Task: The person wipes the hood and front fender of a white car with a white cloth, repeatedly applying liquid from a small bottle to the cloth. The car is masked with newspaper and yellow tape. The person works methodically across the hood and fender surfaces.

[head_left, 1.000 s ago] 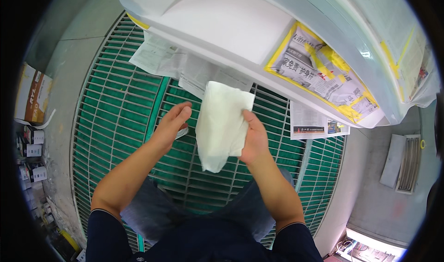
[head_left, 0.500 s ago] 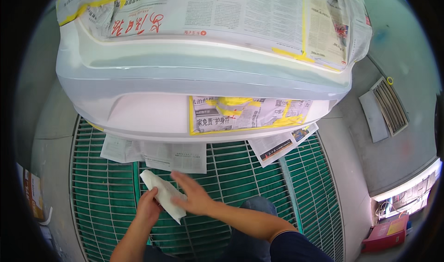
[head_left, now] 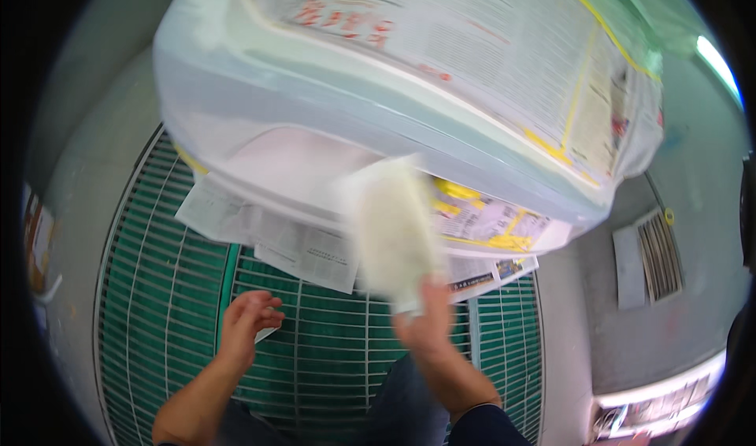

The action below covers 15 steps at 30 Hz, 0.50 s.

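My right hand (head_left: 425,320) grips the lower end of a folded white cloth (head_left: 390,229). The cloth is raised and motion-blurred, and lies against the lower edge of a large white car body panel (head_left: 315,107). Newspaper (head_left: 472,44) held with yellow tape masks the panel's top. My left hand (head_left: 246,320) hangs lower left over the green floor grating (head_left: 157,288), fingers loosely curled. A small white scrap (head_left: 265,335) shows under its fingertips; whether the hand holds it is unclear.
More newspaper sheets (head_left: 276,237) hang below the panel. A grey concrete floor (head_left: 677,304) surrounds the grating, with a metal vent grille (head_left: 657,253) at right. Boxes stand at the far left edge (head_left: 35,241).
My right hand has lifted the cloth up from beside my left hand to the panel's lower edge. My left hand has let go of the cloth and stayed low. My view has tilted.
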Each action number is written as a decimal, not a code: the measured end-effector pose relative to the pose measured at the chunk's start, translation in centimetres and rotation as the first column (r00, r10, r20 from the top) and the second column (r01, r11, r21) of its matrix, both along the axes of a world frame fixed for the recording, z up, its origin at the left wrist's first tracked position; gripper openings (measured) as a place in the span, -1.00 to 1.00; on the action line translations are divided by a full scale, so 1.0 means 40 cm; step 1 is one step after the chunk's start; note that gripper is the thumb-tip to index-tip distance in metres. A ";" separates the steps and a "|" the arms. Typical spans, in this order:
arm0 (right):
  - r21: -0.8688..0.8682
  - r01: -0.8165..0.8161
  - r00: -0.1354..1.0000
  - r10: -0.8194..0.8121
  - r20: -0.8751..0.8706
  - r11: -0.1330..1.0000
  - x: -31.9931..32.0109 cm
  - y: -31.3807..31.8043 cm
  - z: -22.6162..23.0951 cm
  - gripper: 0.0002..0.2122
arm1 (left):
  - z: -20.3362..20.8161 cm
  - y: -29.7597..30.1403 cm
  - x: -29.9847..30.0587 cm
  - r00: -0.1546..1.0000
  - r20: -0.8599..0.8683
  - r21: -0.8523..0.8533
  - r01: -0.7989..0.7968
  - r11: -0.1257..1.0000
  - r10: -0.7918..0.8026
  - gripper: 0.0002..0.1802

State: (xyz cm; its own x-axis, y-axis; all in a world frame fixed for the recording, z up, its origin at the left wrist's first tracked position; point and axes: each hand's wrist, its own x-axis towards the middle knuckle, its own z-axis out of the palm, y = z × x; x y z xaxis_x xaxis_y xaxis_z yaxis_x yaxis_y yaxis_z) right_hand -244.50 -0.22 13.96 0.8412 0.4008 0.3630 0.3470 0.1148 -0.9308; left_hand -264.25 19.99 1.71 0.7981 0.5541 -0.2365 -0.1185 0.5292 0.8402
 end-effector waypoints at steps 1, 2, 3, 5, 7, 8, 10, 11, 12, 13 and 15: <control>0.090 0.051 0.989 -0.063 0.133 0.995 0.024 0.007 0.073 -0.50 | -0.001 0.000 -0.006 1.000 -0.028 0.015 0.013 1.000 -0.013 -0.63; 0.099 0.077 0.938 -0.106 0.331 0.992 0.055 0.023 0.134 -0.47 | -0.002 0.001 -0.008 0.998 -0.056 0.037 0.037 0.999 -0.035 -0.65; 0.014 0.057 0.834 -0.056 0.548 0.998 0.083 0.058 0.195 -0.44 | 0.000 -0.005 -0.004 0.996 -0.065 0.002 0.062 0.998 -0.062 -0.72; -0.189 0.046 0.523 0.137 0.841 0.981 0.123 0.196 0.295 -0.37 | -0.002 -0.017 -0.005 0.992 -0.040 0.063 0.121 0.991 -0.119 -0.74; -0.315 0.200 0.184 0.280 0.942 0.928 0.140 0.350 0.352 -0.32 | -0.001 -0.023 -0.002 0.985 0.007 0.081 0.172 0.982 -0.173 -0.75; -0.436 0.212 0.125 0.418 0.900 0.874 0.145 0.420 0.352 -0.38 | 0.000 -0.024 -0.009 0.982 0.030 0.066 0.185 0.981 -0.187 -0.74; -0.530 0.297 0.015 0.551 0.835 0.794 0.150 0.512 0.327 -0.42 | 0.008 -0.026 -0.014 0.976 0.038 0.110 0.208 0.972 -0.213 -0.73; -0.537 0.282 -0.002 0.560 0.828 0.795 0.141 0.550 0.331 -0.43 | 0.006 -0.026 -0.021 0.974 0.016 0.165 0.219 0.962 -0.225 -0.72; -0.544 0.268 -0.018 0.569 0.822 0.795 0.133 0.587 0.336 -0.44 | 0.008 -0.021 -0.027 0.972 -0.008 0.219 0.232 0.948 -0.236 -0.70; -0.552 0.253 -0.033 0.577 0.816 0.795 0.126 0.626 0.341 -0.45 | 0.013 -0.010 -0.034 0.965 -0.030 0.271 0.260 0.927 -0.262 -0.66; -0.533 0.220 -0.041 0.554 0.832 0.817 0.135 0.725 0.347 -0.46 | 0.020 0.004 -0.037 0.950 -0.116 0.396 0.313 0.863 -0.291 -0.64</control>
State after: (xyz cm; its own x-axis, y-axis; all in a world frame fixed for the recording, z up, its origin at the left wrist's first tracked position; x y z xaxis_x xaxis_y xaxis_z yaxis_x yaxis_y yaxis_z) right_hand -239.12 28.77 27.84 -0.3002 0.8519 0.4292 0.9181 0.1360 0.3722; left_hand -265.73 20.15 2.50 0.9349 0.3437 -0.0883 0.0402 0.1447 0.9887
